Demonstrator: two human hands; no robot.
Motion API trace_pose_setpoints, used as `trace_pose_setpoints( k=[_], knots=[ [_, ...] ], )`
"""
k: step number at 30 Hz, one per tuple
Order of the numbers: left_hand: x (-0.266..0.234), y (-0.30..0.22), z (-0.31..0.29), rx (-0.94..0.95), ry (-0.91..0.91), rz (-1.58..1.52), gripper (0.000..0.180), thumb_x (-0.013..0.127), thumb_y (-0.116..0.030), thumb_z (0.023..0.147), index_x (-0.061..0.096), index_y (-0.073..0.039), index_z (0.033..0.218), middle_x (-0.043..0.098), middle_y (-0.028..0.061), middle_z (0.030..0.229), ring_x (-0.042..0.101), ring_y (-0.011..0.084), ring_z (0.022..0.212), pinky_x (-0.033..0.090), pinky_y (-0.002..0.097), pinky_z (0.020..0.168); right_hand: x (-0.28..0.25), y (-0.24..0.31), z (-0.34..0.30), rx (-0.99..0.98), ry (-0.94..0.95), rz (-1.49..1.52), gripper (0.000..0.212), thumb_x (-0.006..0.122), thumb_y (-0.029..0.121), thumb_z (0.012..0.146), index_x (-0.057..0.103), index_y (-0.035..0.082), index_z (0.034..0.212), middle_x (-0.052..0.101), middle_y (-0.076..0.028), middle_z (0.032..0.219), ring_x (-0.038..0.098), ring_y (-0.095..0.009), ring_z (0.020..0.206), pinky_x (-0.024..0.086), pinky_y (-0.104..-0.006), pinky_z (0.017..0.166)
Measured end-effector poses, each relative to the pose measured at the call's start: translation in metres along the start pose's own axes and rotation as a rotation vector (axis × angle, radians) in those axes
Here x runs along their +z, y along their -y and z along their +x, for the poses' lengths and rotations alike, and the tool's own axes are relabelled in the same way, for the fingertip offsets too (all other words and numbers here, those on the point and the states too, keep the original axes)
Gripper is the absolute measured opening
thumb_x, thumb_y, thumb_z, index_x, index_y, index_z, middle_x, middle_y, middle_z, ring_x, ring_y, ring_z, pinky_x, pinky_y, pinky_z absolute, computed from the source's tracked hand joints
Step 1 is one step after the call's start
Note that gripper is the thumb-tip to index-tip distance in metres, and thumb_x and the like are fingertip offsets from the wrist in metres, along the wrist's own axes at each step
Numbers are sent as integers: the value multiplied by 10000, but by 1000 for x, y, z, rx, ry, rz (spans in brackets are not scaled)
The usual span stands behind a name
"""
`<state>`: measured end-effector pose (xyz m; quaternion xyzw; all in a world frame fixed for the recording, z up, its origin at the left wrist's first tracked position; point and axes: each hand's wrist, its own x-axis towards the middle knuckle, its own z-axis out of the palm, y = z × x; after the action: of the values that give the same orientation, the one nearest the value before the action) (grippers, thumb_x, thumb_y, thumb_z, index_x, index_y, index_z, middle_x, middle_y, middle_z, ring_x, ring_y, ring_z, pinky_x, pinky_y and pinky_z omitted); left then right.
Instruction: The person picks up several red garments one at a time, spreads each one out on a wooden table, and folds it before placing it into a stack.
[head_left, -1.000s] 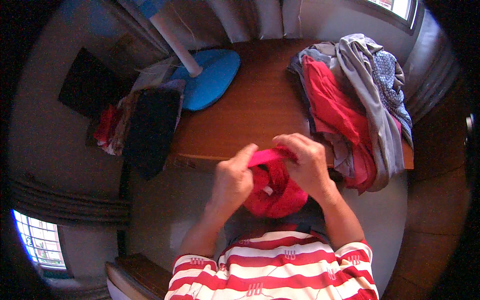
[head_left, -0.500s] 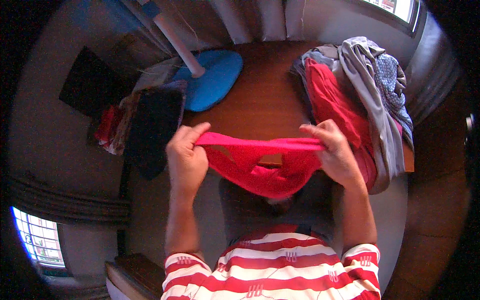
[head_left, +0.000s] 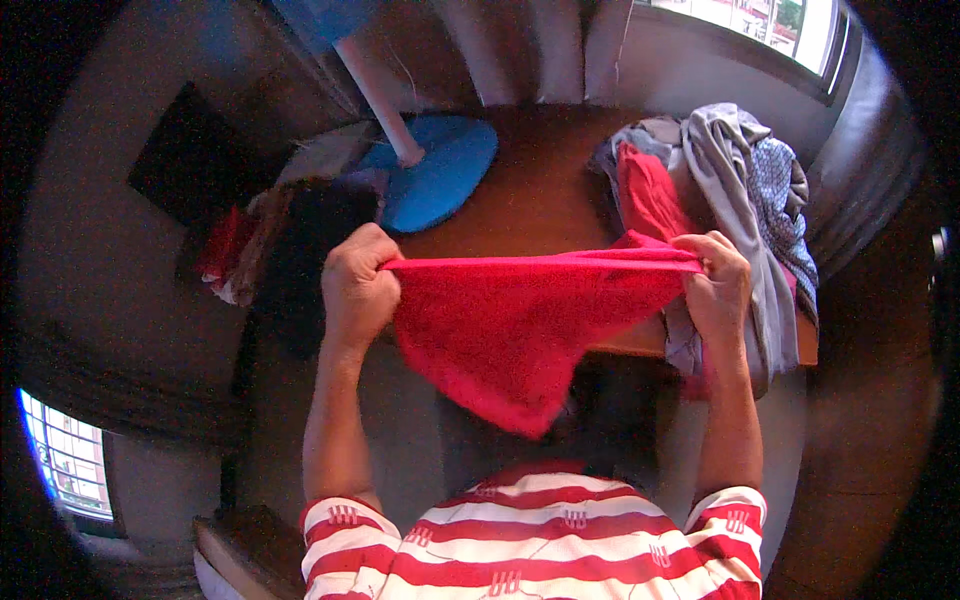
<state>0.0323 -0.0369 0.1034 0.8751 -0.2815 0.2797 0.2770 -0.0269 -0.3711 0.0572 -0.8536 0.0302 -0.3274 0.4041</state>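
A bright pink-red garment [head_left: 505,325] of soft cloth is stretched in front of me above the table's near edge. Its upper edge runs taut like a waistband, and the rest hangs down to a point at the bottom middle. My left hand [head_left: 358,288] is closed in a fist around the left end of that edge. At the other end, my right hand [head_left: 718,285] pinches the edge between thumb and fingers, with some cloth bunched beside it. The exact kind of garment cannot be made out.
A heap of clothes [head_left: 735,190] in grey, red and patterned blue lies at the right of the brown wooden table [head_left: 530,190]. A blue round stand base [head_left: 440,185] with a white pole stands at the back left. Dark clothes [head_left: 320,220] hang at the table's left side.
My hands have moved farther apart, the right one to the right. The cloth has gone from a sagging loop with gaps showing to a taut top edge with a hanging flap.
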Motion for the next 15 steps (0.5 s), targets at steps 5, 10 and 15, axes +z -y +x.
trace_pose_setpoints(
  k=[5,10,15],
  knots=[
    [-8,-2,-2,-225,-69,-275,236,430,120,586,622,32,692,609,98,684,590,175,635,480,261,598,-6,6,14,215,442,401,346,591,-78,636,674,28,955,628,-17,797,564,-92,699,454,-232,599],
    [-5,-18,-3,-531,114,-416,324,385,136,631,658,36,771,641,89,716,601,136,653,494,248,630,-8,15,5,238,673,644,199,642,-22,734,673,10,927,613,21,725,520,-35,593,429,-174,515],
    [-8,-24,0,-528,-20,-422,330,367,108,621,655,34,763,646,79,718,595,127,644,467,230,616,-1,29,1,256,434,438,92,660,67,769,673,2,833,593,26,633,513,-26,532,417,-181,453]
  ],
)
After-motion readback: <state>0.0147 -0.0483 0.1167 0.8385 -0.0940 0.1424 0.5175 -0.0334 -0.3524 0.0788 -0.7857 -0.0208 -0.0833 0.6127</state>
